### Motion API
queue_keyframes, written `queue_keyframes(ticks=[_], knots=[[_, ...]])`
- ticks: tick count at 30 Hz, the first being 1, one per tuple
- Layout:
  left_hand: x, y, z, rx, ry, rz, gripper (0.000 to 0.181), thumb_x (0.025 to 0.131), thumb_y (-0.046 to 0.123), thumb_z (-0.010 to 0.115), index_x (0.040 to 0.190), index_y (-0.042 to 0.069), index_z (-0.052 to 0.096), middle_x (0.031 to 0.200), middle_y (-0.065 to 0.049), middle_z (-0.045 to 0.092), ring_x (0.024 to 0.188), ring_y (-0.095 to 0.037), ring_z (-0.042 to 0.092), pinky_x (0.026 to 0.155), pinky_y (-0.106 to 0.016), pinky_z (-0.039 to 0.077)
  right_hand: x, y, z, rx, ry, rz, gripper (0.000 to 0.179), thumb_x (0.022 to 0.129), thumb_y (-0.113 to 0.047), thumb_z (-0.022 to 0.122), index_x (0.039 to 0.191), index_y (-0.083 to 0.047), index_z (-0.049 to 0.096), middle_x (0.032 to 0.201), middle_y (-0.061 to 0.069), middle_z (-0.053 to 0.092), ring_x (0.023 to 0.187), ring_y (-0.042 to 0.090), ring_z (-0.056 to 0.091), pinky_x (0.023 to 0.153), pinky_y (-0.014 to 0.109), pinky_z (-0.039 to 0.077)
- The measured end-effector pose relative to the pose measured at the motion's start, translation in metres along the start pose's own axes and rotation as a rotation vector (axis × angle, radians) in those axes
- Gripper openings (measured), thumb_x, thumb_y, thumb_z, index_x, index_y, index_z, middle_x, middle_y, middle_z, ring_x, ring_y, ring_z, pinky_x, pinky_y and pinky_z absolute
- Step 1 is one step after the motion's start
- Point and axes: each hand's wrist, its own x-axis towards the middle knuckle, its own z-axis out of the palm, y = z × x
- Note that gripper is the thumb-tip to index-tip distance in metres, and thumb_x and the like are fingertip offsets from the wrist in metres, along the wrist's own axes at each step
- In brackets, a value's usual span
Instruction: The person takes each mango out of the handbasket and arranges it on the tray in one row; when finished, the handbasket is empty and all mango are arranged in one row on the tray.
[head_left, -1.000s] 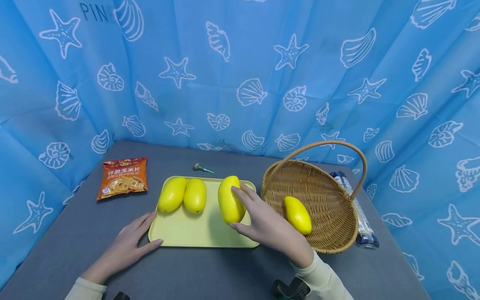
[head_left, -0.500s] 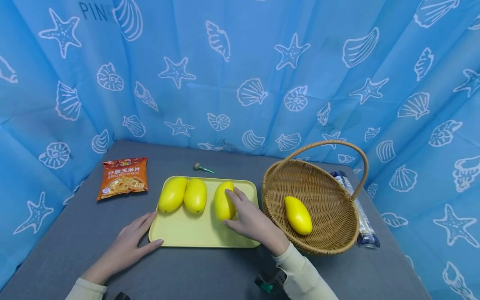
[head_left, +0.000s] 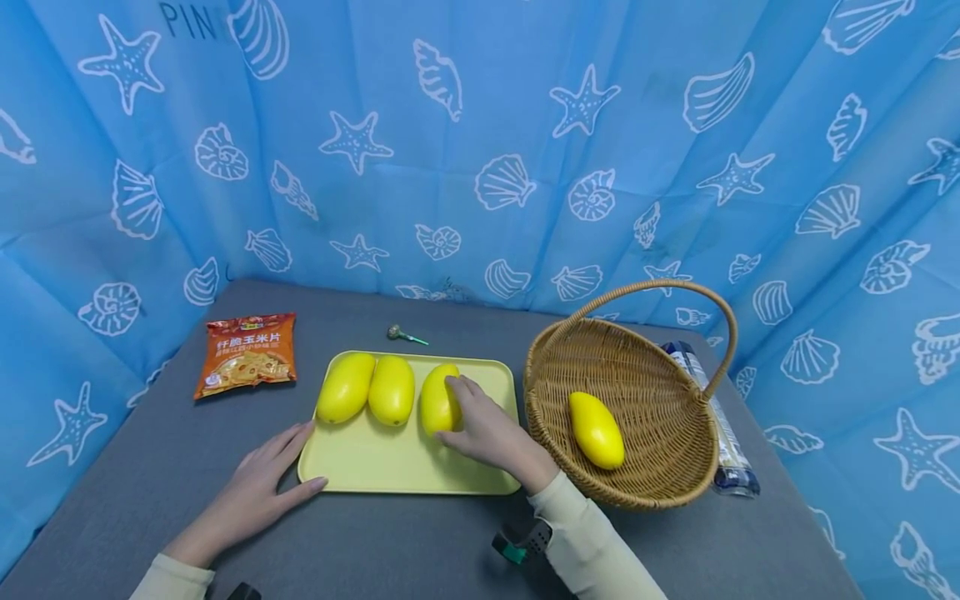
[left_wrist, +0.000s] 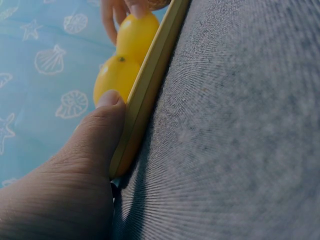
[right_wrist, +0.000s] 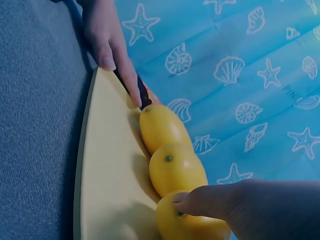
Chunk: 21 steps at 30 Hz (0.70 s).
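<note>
My right hand (head_left: 491, 429) holds a yellow mango (head_left: 437, 400) on the right half of the pale yellow tray (head_left: 375, 475), thumb at its near end. Two more mangoes lie side by side at the tray's left: one at the far left (head_left: 345, 387), the other (head_left: 392, 392) close to the held one. In the right wrist view the three form a row, my thumb (right_wrist: 202, 200) pressing the nearest. My left hand (head_left: 258, 483) rests at the tray's left edge with fingers extended, its thumb (left_wrist: 102, 125) at the near corner of the rim.
A wicker basket (head_left: 667, 417) with a tall handle stands right of the tray, with one mango (head_left: 596, 429) inside. Behind it lies a blue-and-clear package (head_left: 731, 467). An orange snack bag (head_left: 247, 354) is at the left, and a small green-stemmed object (head_left: 405, 335) lies beyond the tray.
My right hand has brought its mango leftward and down onto the tray, nearer the other two. The left hand has stayed at the tray's edge.
</note>
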Motion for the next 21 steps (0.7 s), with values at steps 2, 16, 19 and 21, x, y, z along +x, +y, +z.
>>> queue_keyframes(ticks=[2, 16, 19, 21], knots=[[0.000, 0.000, 0.000, 0.000, 0.001, 0.002, 0.092, 0.085, 0.071, 0.049, 0.152, 0.012, 0.027, 0.148, -0.019, 0.037, 0.131, -0.043, 0.037, 0.099, -0.069, 0.029, 0.002, 0.002, 0.002, 0.001, 0.000, 0.001, 0.083, 0.084, -0.030, 0.073, 0.146, 0.003, 0.029, 0.149, 0.026, 0.033, 0.137, 0.035, 0.036, 0.112, 0.043, 0.033], [0.000, 0.002, 0.001, -0.001, 0.002, -0.006, 0.094, 0.084, 0.071, 0.050, 0.151, 0.008, 0.029, 0.149, -0.021, 0.035, 0.132, -0.044, 0.035, 0.100, -0.068, 0.026, 0.012, 0.004, 0.009, 0.037, -0.014, 0.075, 0.084, 0.087, -0.034, 0.070, 0.148, 0.002, 0.025, 0.151, 0.022, 0.032, 0.137, 0.032, 0.037, 0.113, 0.042, 0.033], [0.000, 0.001, 0.002, 0.003, 0.002, -0.002, 0.094, 0.085, 0.071, 0.049, 0.151, 0.009, 0.028, 0.149, -0.021, 0.035, 0.132, -0.044, 0.035, 0.100, -0.068, 0.027, 0.013, 0.005, 0.010, 0.046, -0.017, 0.083, 0.084, 0.088, -0.034, 0.069, 0.149, 0.002, 0.024, 0.152, 0.022, 0.031, 0.137, 0.032, 0.037, 0.113, 0.041, 0.032], [0.001, 0.000, 0.002, 0.006, 0.001, -0.002, 0.094, 0.084, 0.072, 0.049, 0.151, 0.009, 0.028, 0.149, -0.021, 0.035, 0.132, -0.044, 0.035, 0.100, -0.068, 0.027, 0.014, 0.005, 0.010, 0.051, -0.017, 0.086, 0.084, 0.088, -0.035, 0.068, 0.148, 0.003, 0.024, 0.151, 0.023, 0.030, 0.138, 0.032, 0.036, 0.113, 0.041, 0.032]])
